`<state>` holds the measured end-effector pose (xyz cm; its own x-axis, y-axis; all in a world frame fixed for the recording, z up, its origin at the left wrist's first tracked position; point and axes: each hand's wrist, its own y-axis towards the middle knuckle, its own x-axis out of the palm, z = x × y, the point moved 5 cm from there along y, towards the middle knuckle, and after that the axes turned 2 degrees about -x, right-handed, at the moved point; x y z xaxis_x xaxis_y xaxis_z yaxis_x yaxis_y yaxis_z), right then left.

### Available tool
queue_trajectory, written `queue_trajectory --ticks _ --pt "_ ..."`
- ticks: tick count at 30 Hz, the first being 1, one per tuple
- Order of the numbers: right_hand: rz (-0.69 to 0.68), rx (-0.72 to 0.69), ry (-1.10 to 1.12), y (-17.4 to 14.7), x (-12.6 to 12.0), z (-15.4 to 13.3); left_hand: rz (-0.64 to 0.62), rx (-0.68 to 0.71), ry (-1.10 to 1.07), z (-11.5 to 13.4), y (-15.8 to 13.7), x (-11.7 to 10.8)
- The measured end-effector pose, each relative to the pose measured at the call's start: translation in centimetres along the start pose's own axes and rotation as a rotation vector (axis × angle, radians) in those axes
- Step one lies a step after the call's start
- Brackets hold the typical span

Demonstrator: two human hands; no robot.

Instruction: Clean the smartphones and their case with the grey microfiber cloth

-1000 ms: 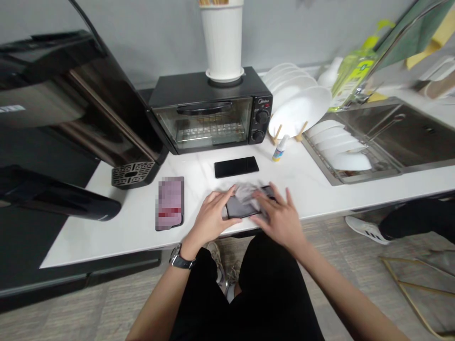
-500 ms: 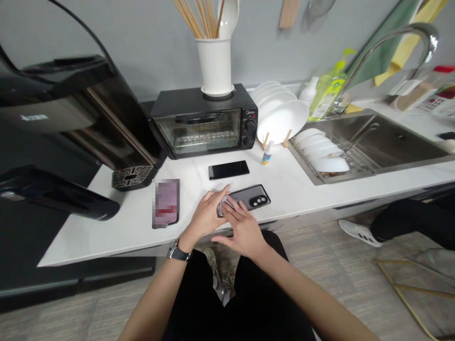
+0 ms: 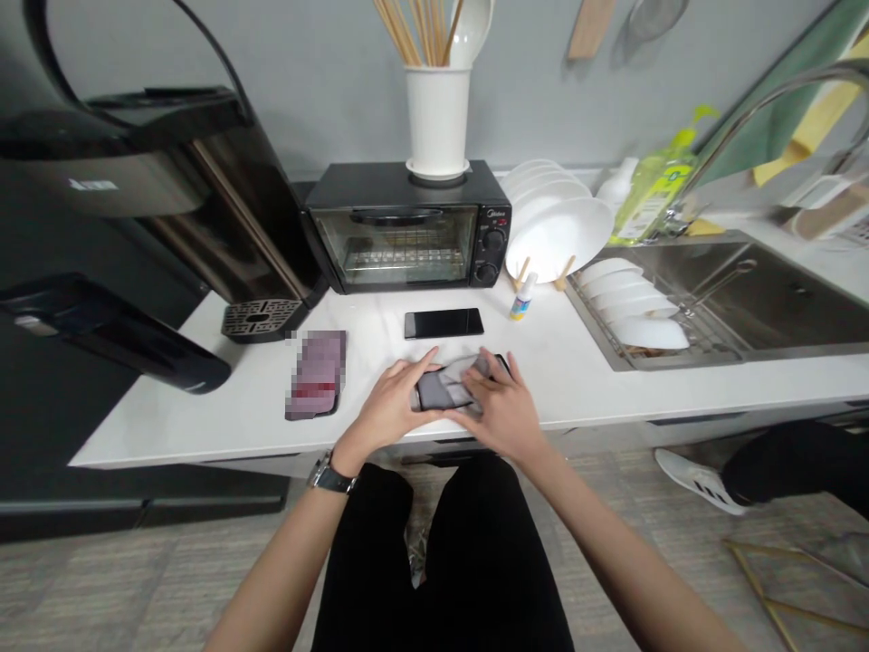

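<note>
A dark smartphone point(image 3: 433, 390) lies back side up near the counter's front edge. My left hand point(image 3: 392, 403) grips its left end, thumb along the near side and fingers at the far side. Under the fingers of my right hand point(image 3: 503, 406) a crumpled grey cloth point(image 3: 462, 376) is pressed against the phone's back, and that hand covers the camera end. Just beyond lies a second black phone point(image 3: 444, 323), screen up. To the left is another phone point(image 3: 316, 373), its face blurred out by pixels. A small spray bottle point(image 3: 523, 297) stands upright behind my right hand.
A toaster oven point(image 3: 407, 244) with a white chopstick holder point(image 3: 438, 122) on top stands at the back. On the left are a black dispenser point(image 3: 224, 199) and a dark bottle point(image 3: 115, 330). Plates point(image 3: 560, 235) and a sink point(image 3: 767, 290) are right; someone's shoe point(image 3: 699, 480) shows below.
My right hand has slid right with the cloth, from the phone's left part over its camera end. The left hand still holds the left end. The view has shifted slightly.
</note>
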<state>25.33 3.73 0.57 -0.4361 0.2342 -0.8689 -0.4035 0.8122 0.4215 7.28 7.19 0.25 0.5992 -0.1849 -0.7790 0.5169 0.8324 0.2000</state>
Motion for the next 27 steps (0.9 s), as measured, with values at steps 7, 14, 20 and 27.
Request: queue_trajectory --ticks 7,14,20,27 --pt "-0.086 -0.088 -0.026 -1.2 -1.0 2.1 0.001 -0.042 0.004 -0.6 -0.3 -0.4" --pt "-0.045 -0.109 0.049 -0.9 0.4 -0.9 -0.016 -0.015 -0.006 -0.6 0.1 0.3" --pt "0.049 -0.163 0.339 -0.8 0.9 -0.4 -0.004 -0.030 -0.075 -0.5 0.1 -0.3" --pt "0.626 0.724 0.798 -3.3 -1.5 5.6 0.269 -0.271 -0.378 -2.4 0.5 -0.3"
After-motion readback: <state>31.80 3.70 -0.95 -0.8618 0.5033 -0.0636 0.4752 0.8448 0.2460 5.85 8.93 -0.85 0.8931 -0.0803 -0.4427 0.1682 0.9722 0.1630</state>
